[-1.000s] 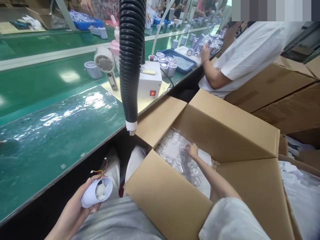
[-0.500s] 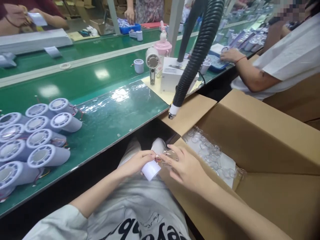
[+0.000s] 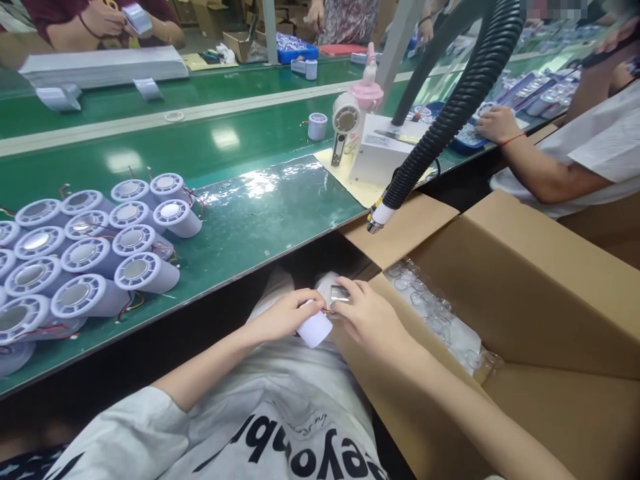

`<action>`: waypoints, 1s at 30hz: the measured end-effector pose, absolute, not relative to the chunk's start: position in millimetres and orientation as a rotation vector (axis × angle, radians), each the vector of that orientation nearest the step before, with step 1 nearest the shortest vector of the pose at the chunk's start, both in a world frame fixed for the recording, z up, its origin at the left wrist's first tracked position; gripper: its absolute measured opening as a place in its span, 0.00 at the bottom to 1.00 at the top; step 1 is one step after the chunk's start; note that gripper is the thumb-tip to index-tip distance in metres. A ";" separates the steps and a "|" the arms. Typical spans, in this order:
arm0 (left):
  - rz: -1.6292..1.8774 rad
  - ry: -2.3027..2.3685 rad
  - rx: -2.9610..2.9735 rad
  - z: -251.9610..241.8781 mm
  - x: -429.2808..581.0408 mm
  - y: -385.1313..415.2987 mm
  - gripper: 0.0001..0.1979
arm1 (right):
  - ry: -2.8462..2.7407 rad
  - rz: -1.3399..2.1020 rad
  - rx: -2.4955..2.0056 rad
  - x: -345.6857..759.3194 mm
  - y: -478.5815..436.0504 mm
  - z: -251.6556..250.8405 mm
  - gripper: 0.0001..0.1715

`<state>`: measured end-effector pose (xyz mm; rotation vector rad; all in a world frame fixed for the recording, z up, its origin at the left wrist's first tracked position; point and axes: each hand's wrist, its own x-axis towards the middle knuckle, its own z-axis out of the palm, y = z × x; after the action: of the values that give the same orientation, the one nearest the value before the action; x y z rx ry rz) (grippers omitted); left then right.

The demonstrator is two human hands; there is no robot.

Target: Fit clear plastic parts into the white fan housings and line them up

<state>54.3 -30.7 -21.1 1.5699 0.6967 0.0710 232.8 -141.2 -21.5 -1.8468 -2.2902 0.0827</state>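
Observation:
Over my lap, my left hand (image 3: pixel 295 313) is wrapped round a pale lavender plastic cylinder (image 3: pixel 315 327), tilted, with thin red and dark wires (image 3: pixel 327 311) coming out of its upper end. Close beside it, my right hand (image 3: pixel 373 310) has its fingers bent round a small see-through piece with a grey rectangular face (image 3: pixel 340 293). Its exact kind is hard to make out. The fingertips of both hands nearly meet at the wires. Several like lavender cylinders (image 3: pixel 83 297) with round metal-centred ends and loose wires stand on the green bench at the left.
An open cardboard box (image 3: pixel 540 287) with clear plastic parts (image 3: pixel 435 313) inside stands at my right. A black corrugated hose (image 3: pixel 450 120) with a metal nozzle hangs above its flap. A handheld fan (image 3: pixel 345 123) stands near a white device (image 3: pixel 377 150). Co-workers' hands (image 3: pixel 500 125) work nearby.
The view has shifted left, so the bench things appear further right. My right fingers, spread before, have closed in round the see-through piece, nearer the cylinder's wires. My left hand keeps its hold.

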 end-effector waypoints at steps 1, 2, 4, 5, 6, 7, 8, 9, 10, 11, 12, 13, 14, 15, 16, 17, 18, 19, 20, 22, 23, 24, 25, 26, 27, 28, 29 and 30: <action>0.128 0.666 1.682 -19.9 52.6 -31.8 0.14 | -2.256 0.242 -1.829 233.6 -140.2 -20.2 0.16; 0.187 0.644 1.786 -19.0 50.7 -32.8 0.14 | -2.203 0.419 -1.796 234.5 -139.8 -17.9 0.12; 0.293 0.640 1.902 -19.1 47.0 -34.7 0.12 | -2.032 0.738 -1.730 235.8 -140.4 -11.4 0.05; 0.335 0.647 1.916 -20.7 45.7 -35.5 0.13 | -1.933 0.853 -1.704 235.6 -141.0 -8.2 0.05; 0.378 0.651 1.915 -23.3 44.8 -36.1 0.17 | -1.837 0.926 -1.687 234.8 -141.6 -5.7 0.08; 0.416 0.641 1.913 -26.9 44.4 -36.5 0.21 | -1.754 0.956 -1.679 233.5 -141.9 -4.2 0.11; 0.449 0.618 1.919 -31.0 44.5 -36.6 0.26 | -1.683 0.955 -1.673 231.8 -142.0 -3.7 0.14; 0.476 0.587 1.937 -35.4 44.8 -36.4 0.29 | -1.624 0.936 -1.667 229.8 -141.9 -4.2 0.17; 0.491 0.548 1.964 -39.6 45.3 -35.9 0.30 | -1.575 0.911 -1.660 227.8 -141.6 -5.4 0.19; 0.498 0.508 1.993 -43.1 45.8 -35.2 0.31 | -1.527 0.883 -1.654 225.9 -141.1 -7.1 0.21; 0.494 0.466 2.018 -45.7 46.2 -34.2 0.32 | -1.480 0.855 -1.648 224.5 -140.4 -8.9 0.24; 0.476 0.425 2.034 -47.2 46.4 -33.2 0.33 | -1.435 0.832 -1.640 223.6 -139.6 -10.6 0.26; 0.452 0.389 2.034 -47.4 46.4 -32.3 0.33 | -1.391 0.813 -1.632 223.4 -138.7 -12.0 0.27; 0.422 0.361 2.020 -46.4 46.2 -31.6 0.34 | -1.350 0.803 -1.620 224.0 -137.9 -13.1 0.27; 0.391 0.347 1.990 -44.7 45.9 -31.3 0.34 | -1.308 0.809 -1.603 225.4 -137.1 -13.7 0.27; 0.366 0.347 1.943 -42.5 45.4 -31.3 0.34 | -1.272 0.838 -1.575 227.5 -136.7 -14.1 0.26; 0.352 0.362 1.878 -40.2 44.8 -31.8 0.33 | -1.247 0.890 -1.533 230.2 -136.7 -14.3 0.24; 0.349 0.388 1.795 -38.3 44.2 -32.6 0.33 | -1.247 0.951 -1.487 233.0 -137.3 -14.5 0.19; 0.352 0.417 1.701 -36.9 43.6 -33.6 0.32 | -1.278 1.001 -1.451 235.8 -138.6 -14.7 0.11; 0.365 0.451 1.508 -36.3 42.3 -36.2 0.31 | -1.407 1.015 -1.425 240.0 -143.1 -15.3 0.12; 0.365 0.451 1.429 -36.8 41.6 -37.4 0.30 | -1.481 0.973 -1.434 241.1 -146.0 -15.5 0.19; 0.358 0.440 1.368 -37.4 41.0 -38.4 0.30 | -1.542 0.915 -1.450 241.7 -148.9 -15.6 0.23; 0.348 0.425 1.329 -37.8 40.3 -39.2 0.30 | -1.583 0.866 -1.462 241.8 -151.6 -15.4 0.24; 0.338 0.408 1.313 -37.8 39.7 -39.6 0.30 | -1.606 0.836 -1.461 241.6 -154.0 -15.0 0.22; 0.332 0.393 1.315 -37.1 39.0 -39.7 0.31 | -1.619 0.832 -1.454 241.3 -155.8 -14.3 0.21; 0.329 0.381 1.331 -35.7 38.2 -39.6 0.32 | -1.619 0.844 -1.451 240.9 -157.1 -13.4 0.21; 0.328 0.368 1.353 -33.7 37.5 -39.3 0.33 | -1.608 0.867 -1.447 240.5 -157.9 -12.2 0.22; 0.330 0.356 1.379 -31.2 36.6 -38.9 0.34 | -1.586 0.899 -1.443 240.1 -158.3 -10.8 0.22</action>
<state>36.6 -38.9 -31.2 1.3788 0.3559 0.3298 240.1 -158.3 -10.8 -1.4429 -1.5860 0.8992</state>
